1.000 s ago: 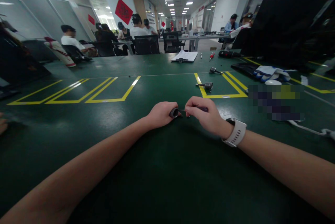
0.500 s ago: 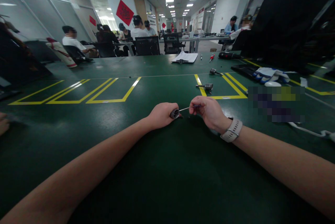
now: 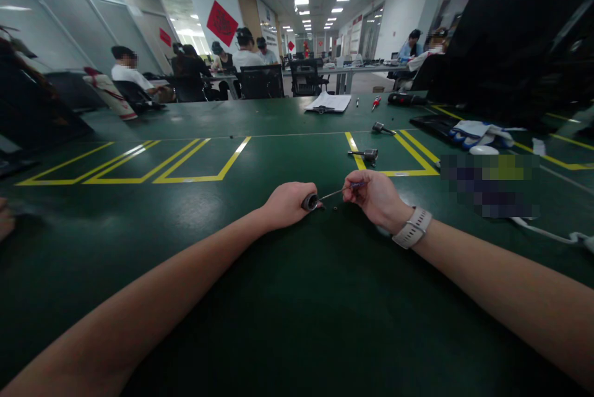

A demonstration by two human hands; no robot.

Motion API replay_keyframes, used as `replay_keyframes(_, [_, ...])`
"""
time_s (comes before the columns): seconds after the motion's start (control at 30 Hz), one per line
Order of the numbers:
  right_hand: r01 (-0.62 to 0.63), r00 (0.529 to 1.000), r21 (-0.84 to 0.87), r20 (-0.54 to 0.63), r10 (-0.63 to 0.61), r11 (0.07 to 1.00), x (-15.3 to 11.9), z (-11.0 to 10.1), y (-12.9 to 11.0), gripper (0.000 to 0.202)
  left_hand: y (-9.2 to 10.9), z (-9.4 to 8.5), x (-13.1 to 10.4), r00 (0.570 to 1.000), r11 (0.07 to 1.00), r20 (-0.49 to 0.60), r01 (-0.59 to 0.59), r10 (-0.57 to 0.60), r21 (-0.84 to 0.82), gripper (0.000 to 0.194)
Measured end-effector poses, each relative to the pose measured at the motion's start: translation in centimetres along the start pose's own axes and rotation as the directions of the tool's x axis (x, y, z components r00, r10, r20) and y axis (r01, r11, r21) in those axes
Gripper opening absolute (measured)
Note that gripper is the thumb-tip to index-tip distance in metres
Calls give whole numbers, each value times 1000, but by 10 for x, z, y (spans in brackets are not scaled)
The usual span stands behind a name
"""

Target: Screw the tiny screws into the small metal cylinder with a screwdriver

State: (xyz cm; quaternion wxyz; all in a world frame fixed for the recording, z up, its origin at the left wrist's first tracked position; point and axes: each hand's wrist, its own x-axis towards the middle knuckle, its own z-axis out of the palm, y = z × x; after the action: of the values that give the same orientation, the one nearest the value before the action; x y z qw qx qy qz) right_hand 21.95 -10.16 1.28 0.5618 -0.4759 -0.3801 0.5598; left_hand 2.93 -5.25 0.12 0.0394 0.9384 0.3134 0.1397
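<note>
My left hand is wrapped round a dark cylindrical metal part, its hollow end facing right. In my right hand is a thin tool with a metal shaft; the fingers pinch its handle. The shaft slants down to the left, its tip at the mouth of the cylindrical part; how far in it reaches cannot be told. A tiny ring-like piece lies on the green table between the hands. Beyond my right hand lie two metal parts with shafts, one nearer and one farther.
A clipboard with papers, a red screwdriver and a black tool lie toward the far edge. Gloves and a white cable are at right. Part of another person's hand shows at the left edge.
My right hand has moved slightly right, drawing the tool a little away from the cylindrical part, so more of its shaft shows. My left hand has stayed in place.
</note>
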Motion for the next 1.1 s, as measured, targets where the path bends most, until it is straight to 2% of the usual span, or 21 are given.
replay_keyframes(0.3, [76,994,1,-73,-76,997,0,-2,2,10,1,-2,0,1000,1000,23,21,-21,-10,15])
replay_keyframes(0.7, [210,968,-81,-120,-219,974,2,-1,7,17,2,-2,1,1000,1000,5,12,-12,-19,20])
replay_keyframes(0.77, [211,969,-87,-112,-221,973,1,-1,7,17,1,-1,1,1000,999,-24,7,-8,-49,19])
replay_keyframes(0.97, [203,972,-104,-95,-213,974,-3,1,4,18,-5,2,-2,978,972,-207,-45,-4,-230,14])
replay_keyframes(1.1, [198,975,-105,-84,-207,975,-3,1,4,18,-1,-1,-5,987,922,-155,-86,29,-379,14])
